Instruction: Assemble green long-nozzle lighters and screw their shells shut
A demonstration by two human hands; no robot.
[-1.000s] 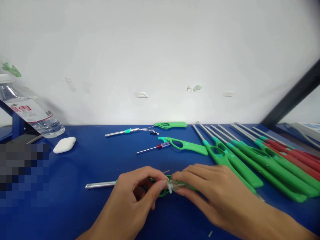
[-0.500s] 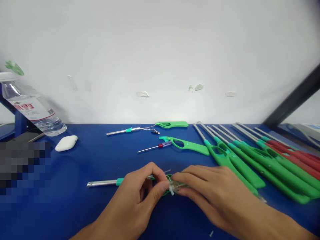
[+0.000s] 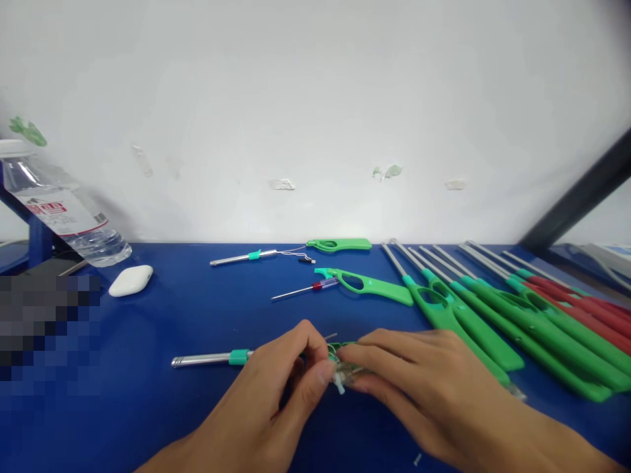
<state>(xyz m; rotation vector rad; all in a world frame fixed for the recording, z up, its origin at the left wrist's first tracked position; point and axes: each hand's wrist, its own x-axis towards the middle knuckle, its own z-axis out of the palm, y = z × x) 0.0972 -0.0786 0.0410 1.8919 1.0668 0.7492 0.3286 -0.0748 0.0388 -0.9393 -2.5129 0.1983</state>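
A long-necked lighter lies on the blue table, its metal tube (image 3: 204,359) with a teal collar pointing left. My left hand (image 3: 276,401) pinches the green body of this lighter near its middle, fingers closed. From the right, my right hand (image 3: 414,381) covers the handle end, fingers closed on the lighter's clear inner part (image 3: 340,376). Most of the green body is hidden under both hands.
A row of several finished green and red lighters (image 3: 497,309) lies at the right. Two opened green shells (image 3: 367,286) with loose tubes and wires sit behind my hands. A water bottle (image 3: 59,210) and a white case (image 3: 131,280) are at the left.
My left hand has slid slightly right along the lighter, uncovering more of the teal collar. The right hand has barely moved.
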